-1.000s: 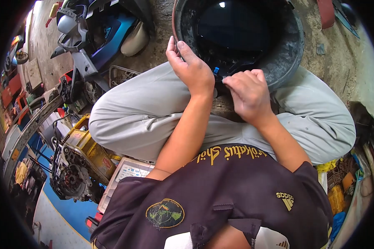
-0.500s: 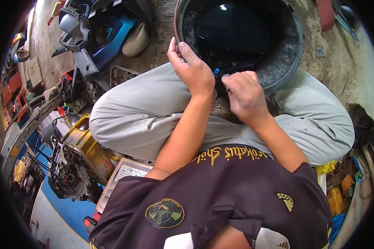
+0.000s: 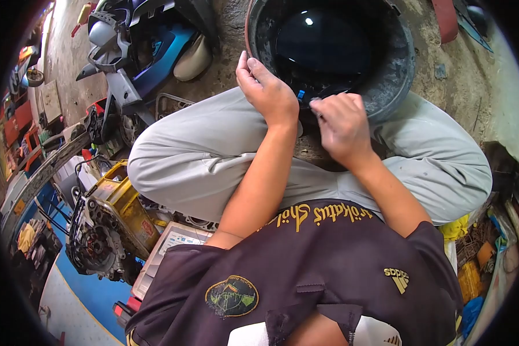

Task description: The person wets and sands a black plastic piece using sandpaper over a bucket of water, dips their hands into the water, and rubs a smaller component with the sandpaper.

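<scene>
A round black basin (image 3: 395,86) with dark, shiny liquid in it sits between my knees. My left hand (image 3: 269,95) is closed on its left rim, fingers outside and thumb toward the inside. My right hand (image 3: 343,124) is held at the near rim with its fingers curled in a closed grip, knuckles up. Whatever it pinches is hidden behind the fingers. Between the two hands, a small blue piece (image 3: 301,96) shows against the black inner wall. I cannot make out what it belongs to.
Blue and grey motorcycle body panels (image 3: 155,57) lie on the concrete floor at upper left. An engine part (image 3: 98,239) stands by a yellow container (image 3: 121,202) on the left. A red panel (image 3: 445,20) is at upper right. Rusty chains (image 3: 473,248) lie at lower right.
My right hand has shifted slightly, its fingers still curled. The view has moved a little; my left hand keeps its place on the rim.
</scene>
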`<action>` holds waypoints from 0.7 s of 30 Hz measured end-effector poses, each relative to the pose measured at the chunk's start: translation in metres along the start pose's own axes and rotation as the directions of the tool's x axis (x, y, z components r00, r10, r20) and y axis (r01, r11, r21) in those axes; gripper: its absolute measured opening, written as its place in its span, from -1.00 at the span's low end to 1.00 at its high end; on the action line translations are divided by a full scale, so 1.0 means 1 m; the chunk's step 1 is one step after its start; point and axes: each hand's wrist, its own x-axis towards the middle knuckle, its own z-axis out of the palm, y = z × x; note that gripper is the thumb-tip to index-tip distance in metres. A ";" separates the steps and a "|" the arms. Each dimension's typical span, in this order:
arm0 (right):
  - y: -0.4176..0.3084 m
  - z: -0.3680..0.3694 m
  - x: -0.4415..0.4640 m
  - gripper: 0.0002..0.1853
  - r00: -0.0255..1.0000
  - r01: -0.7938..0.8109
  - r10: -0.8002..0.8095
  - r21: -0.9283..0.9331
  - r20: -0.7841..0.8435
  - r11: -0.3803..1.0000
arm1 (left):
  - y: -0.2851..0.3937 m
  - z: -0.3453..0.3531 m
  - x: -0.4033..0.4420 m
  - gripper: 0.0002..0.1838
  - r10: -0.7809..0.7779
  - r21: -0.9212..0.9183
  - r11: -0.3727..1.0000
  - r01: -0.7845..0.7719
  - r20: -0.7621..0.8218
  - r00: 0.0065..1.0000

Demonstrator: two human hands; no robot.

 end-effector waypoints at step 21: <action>0.008 0.000 0.001 -0.84 0.999 -0.001 -0.001 -0.082 -0.033 0.997 | 0.012 0.000 0.000 -0.41 0.177 0.201 0.965 -0.171 -0.012 0.984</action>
